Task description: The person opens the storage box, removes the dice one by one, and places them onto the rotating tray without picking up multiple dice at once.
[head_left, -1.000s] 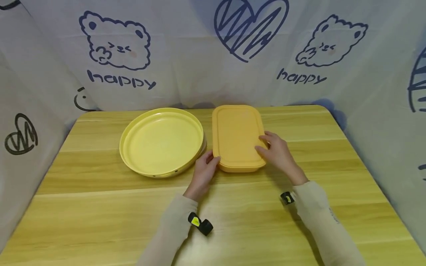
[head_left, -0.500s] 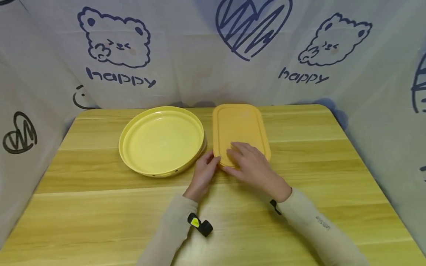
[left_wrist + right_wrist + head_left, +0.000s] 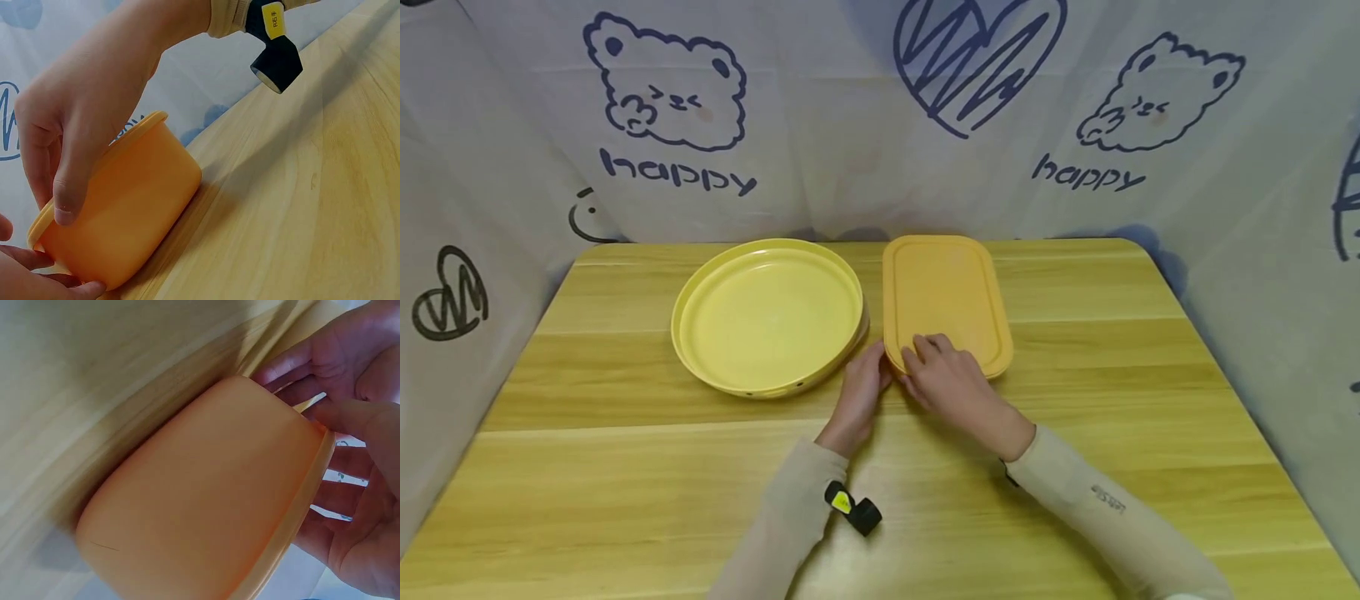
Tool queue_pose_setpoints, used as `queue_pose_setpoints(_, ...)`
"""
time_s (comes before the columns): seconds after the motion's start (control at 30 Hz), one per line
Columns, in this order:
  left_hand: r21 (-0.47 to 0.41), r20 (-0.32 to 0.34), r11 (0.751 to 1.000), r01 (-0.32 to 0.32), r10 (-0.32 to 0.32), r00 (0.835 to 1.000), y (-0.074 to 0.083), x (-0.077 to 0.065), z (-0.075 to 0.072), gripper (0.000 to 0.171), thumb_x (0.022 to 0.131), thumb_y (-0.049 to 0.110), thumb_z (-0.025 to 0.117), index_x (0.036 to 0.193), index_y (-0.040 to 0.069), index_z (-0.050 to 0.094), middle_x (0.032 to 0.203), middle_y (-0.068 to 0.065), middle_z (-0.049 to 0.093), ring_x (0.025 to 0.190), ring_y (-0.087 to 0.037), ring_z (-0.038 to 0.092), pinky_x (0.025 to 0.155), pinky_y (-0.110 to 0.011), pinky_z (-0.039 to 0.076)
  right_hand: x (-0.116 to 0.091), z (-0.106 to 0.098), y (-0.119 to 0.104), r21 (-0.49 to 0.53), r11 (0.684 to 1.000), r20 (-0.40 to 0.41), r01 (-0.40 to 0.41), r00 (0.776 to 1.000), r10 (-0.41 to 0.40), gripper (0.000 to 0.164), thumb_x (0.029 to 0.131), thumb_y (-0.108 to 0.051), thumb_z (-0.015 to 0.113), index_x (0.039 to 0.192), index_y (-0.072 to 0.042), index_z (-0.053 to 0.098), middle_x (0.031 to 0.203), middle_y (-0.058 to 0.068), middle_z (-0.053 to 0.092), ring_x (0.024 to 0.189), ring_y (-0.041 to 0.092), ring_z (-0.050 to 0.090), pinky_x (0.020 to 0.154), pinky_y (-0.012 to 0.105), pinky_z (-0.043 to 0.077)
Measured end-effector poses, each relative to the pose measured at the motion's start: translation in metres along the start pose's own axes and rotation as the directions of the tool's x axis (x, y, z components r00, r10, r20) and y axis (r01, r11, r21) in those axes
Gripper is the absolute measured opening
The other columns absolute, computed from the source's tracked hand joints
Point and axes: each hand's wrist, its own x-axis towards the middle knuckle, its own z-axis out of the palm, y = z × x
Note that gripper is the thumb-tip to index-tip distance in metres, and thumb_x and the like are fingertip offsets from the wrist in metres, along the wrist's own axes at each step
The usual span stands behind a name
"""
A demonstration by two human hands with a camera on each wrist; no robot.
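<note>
Here, an orange container (image 3: 131, 212) with its lid (image 3: 943, 292) on stands on the wooden table (image 3: 625, 500), just to the right of a round yellow tray (image 3: 767, 325), its narrow end towards the person. The right hand (image 3: 951, 379) pinches the lid's edge at the near left corner, fingertips on top and the thumb against the wall under the rim, while the left hand (image 3: 859, 390) touches the container's side at that same corner with loosely extended fingers, between container and tray. Behind the table hangs a pale cloth (image 3: 820, 125) with dark blue line drawings.
</note>
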Motion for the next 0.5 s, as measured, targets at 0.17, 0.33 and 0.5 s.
queue_pose_setpoints(0.17, -0.007, 0.013, 1.0, 0.0, 0.0, 1.0, 0.0007, -0.0005, 0.0006, 0.043, 0.105, 0.017, 0.031, 0.134, -0.008, 0.052, 0.133, -0.019, 0.055, 0.119, -0.023, 0.052, 0.105, -0.038, 0.04, -0.0022, 0.0026, -0.001, -0.039, 0.999, -0.045, 0.025, 0.999, -0.027, 0.031, 0.087, -0.024, 0.073, 0.106, 0.001, 0.067, 0.107, 0.02, 0.065, 0.09, 0.034, 0.063, 0.044, 0.037, 0.052)
queue_pose_setpoints(0.33, -0.016, 0.013, 1.0, 0.002, -0.002, 1.0, -0.0003, -0.0008, 0.001, 0.045, 0.105, 0.015, 0.026, 0.136, -0.01, 0.046, 0.139, -0.023, 0.048, 0.124, -0.028, 0.048, 0.107, -0.041, 0.037, -0.0024, 0.0042, -0.0018, -0.041, 0.999, -0.055, 0.013, 0.998, -0.015, 0.033, 0.089, -0.025, 0.072, 0.109, 0.001, 0.068, 0.109, 0.02, 0.066, 0.092, 0.033, 0.063, 0.044, 0.038, 0.052)
queue_pose_setpoints(0.5, -0.031, 0.007, 0.999, 0.013, -0.013, 1.0, -0.0009, -0.0004, 0.001, 0.047, 0.105, 0.016, 0.023, 0.137, -0.011, 0.044, 0.142, -0.024, 0.044, 0.13, -0.032, 0.042, 0.109, -0.042, 0.033, -0.0025, 0.0039, -0.0026, -0.037, 0.999, -0.06, -0.001, 0.998, -0.001, 0.032, 0.089, -0.025, 0.072, 0.109, 0.0, 0.069, 0.11, 0.018, 0.067, 0.093, 0.033, 0.063, 0.044, 0.038, 0.052)
